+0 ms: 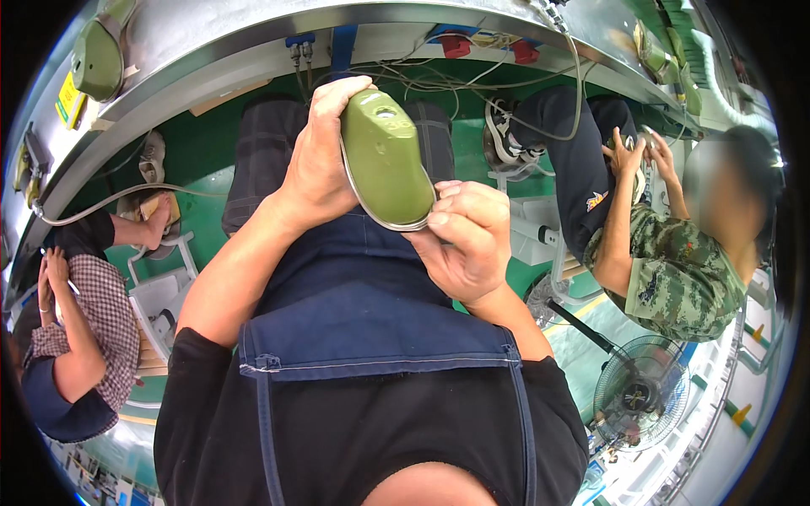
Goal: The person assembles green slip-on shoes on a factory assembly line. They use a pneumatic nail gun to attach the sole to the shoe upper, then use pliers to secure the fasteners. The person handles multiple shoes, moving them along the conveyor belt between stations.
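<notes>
A glossy olive-green shoe last is held above my lap, its rounded end toward me and its end with a hole pointing away. My left hand wraps its left side, with the thumb up near the far end. At the near right, the fingers of my right hand pinch the thin pale edging that runs along the last's lower rim. What the underside looks like is hidden.
A metal workbench curves across the front, with another green last at its left. Cables hang beneath it. Co-workers sit on both sides, one in a camouflage shirt, one in checks. A fan stands behind right.
</notes>
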Available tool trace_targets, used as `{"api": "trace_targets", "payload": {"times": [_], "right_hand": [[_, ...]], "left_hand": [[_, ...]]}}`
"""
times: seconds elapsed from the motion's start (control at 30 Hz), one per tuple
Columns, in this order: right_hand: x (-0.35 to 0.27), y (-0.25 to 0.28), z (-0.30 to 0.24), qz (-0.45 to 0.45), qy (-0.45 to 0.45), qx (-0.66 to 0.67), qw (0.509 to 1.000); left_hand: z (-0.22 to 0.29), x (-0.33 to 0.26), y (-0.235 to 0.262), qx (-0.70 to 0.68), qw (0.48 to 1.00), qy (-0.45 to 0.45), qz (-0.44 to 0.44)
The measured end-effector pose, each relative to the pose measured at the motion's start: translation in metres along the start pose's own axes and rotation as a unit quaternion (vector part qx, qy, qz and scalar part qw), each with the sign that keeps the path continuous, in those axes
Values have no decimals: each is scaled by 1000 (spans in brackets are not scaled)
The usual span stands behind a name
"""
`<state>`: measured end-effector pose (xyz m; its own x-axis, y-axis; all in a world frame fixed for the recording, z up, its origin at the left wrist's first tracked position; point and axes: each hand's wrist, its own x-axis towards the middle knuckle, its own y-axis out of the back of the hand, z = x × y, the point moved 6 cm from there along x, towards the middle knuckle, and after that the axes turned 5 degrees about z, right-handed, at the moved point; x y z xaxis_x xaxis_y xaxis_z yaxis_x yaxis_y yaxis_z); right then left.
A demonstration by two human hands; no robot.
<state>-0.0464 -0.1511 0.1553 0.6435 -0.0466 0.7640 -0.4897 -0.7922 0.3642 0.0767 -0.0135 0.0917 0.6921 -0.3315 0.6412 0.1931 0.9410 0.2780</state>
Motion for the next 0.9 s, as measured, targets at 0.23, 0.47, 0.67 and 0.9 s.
{"api": "trace_targets", "payload": {"times": [0.23, 0.47, 0.67, 0.9], "right_hand": [[-4, 10, 11, -22, -28, 80, 996], [-6, 16, 19, -17, -36, 77, 996], [-5, 17, 20, -24, -26, 86, 996], [-10, 16, 20, -37, -16, 71, 997]], "left_hand": [[-1, 0, -13, -59, 996, -13, -65], [-2, 3, -24, -87, 993, -1, -84], [0, -1, -29, -103, 990, 17, -90], [-1, -7, -28, -72, 991, 25, -109]]}}
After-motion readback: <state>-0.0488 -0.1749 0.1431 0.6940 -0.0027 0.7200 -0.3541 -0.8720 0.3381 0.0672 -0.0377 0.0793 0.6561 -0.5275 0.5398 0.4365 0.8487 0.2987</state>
